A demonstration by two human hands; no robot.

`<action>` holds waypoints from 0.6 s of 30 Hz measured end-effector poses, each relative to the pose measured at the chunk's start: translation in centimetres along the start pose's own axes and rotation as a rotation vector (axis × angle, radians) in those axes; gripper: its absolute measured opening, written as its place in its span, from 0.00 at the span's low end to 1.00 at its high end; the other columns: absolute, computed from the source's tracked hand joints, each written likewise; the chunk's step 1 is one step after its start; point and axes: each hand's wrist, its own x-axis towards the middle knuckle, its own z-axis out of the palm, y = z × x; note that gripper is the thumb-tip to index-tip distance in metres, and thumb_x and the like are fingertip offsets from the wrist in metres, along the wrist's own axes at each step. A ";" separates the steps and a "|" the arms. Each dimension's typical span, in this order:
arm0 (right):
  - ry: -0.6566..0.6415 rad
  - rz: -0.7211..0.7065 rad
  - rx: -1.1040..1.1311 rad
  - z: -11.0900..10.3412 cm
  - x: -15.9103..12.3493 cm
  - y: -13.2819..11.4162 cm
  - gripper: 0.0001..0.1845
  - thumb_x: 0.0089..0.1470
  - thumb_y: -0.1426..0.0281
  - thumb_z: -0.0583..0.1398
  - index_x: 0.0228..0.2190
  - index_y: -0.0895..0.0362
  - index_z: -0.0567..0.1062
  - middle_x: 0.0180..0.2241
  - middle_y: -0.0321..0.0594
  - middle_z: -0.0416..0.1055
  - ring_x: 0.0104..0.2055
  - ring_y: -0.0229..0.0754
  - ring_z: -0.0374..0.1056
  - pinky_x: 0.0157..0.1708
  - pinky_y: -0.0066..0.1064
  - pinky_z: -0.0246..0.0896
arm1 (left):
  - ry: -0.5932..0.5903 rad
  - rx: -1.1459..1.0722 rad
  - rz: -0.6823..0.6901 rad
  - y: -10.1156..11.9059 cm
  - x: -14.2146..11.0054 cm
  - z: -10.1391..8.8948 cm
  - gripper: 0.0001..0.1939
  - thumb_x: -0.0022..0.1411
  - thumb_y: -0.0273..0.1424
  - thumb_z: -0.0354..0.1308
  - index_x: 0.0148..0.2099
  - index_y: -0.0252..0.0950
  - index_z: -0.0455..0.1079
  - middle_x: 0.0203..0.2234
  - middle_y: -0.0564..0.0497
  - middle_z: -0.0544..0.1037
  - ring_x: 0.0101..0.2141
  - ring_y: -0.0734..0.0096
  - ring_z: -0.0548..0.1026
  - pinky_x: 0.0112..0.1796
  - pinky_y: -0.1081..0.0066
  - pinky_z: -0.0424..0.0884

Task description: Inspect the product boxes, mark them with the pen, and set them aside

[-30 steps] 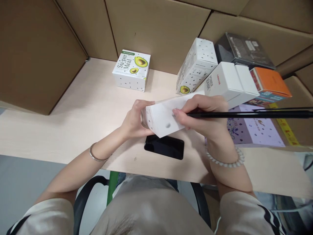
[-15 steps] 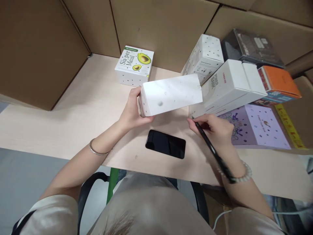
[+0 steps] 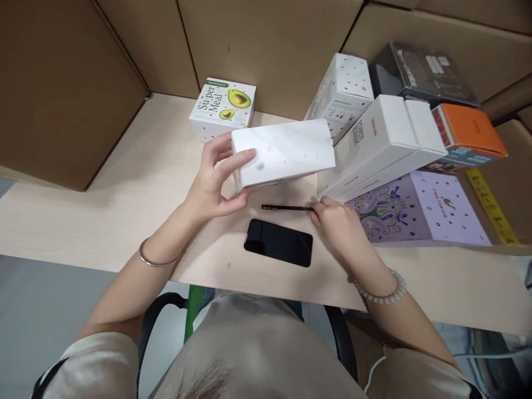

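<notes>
My left hand (image 3: 220,180) grips the left end of a white box (image 3: 286,152) marked with small dark dots and smudges. Its thumb is below and one finger lies across the top face. The box is tilted a little, its right end near the power bank boxes. Between the fingers of my right hand (image 3: 336,221) is one end of a slim black pen (image 3: 286,208), which points left just over the table. A black smartphone (image 3: 278,243) lies screen up below the pen, touched by neither hand.
Behind the left hand stands a Super Meal box (image 3: 224,108). To the right are white power bank boxes (image 3: 386,144), a dotted white box (image 3: 349,83), a dark wrapped box (image 3: 428,72), an orange box (image 3: 474,130) and a purple box (image 3: 444,205). Cardboard panels (image 3: 266,50) close off the back.
The pen has swung from pointing back toward my right wrist to pointing left above the phone. My left hand has shifted its hold, one finger now over the white box's top.
</notes>
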 end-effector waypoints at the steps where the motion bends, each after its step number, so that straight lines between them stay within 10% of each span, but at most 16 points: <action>1: -0.009 -0.006 -0.002 0.1 0.0 -0.1 0.16 0.70 0.75 0.57 0.45 0.62 0.86 0.42 0.55 0.83 0.40 0.52 0.79 0.34 0.38 0.59 | 0.007 0.003 0.047 0.1 0.3 -0.2 0.52 0.60 0.55 0.75 0.78 0.50 0.59 0.65 0.38 0.65 0.66 0.41 0.71 0.58 0.44 0.83; 14: -0.067 -0.184 0.208 -0.8 -1.1 0.0 0.17 0.67 0.65 0.66 0.52 0.61 0.85 0.46 0.53 0.82 0.49 0.59 0.79 0.52 0.48 0.71 | -0.015 0.035 -0.111 0.5 -1.1 0.8 0.34 0.69 0.48 0.70 0.72 0.61 0.63 0.68 0.46 0.63 0.70 0.41 0.69 0.63 0.39 0.79; 18: -0.202 -0.331 0.437 -0.5 -2.4 -1.4 0.48 0.44 0.56 0.82 0.63 0.58 0.78 0.54 0.54 0.77 0.56 0.63 0.76 0.58 0.53 0.74 | -0.079 0.107 -0.141 0.1 -1.7 1.0 0.31 0.72 0.44 0.67 0.72 0.63 0.60 0.70 0.46 0.59 0.72 0.43 0.66 0.66 0.38 0.76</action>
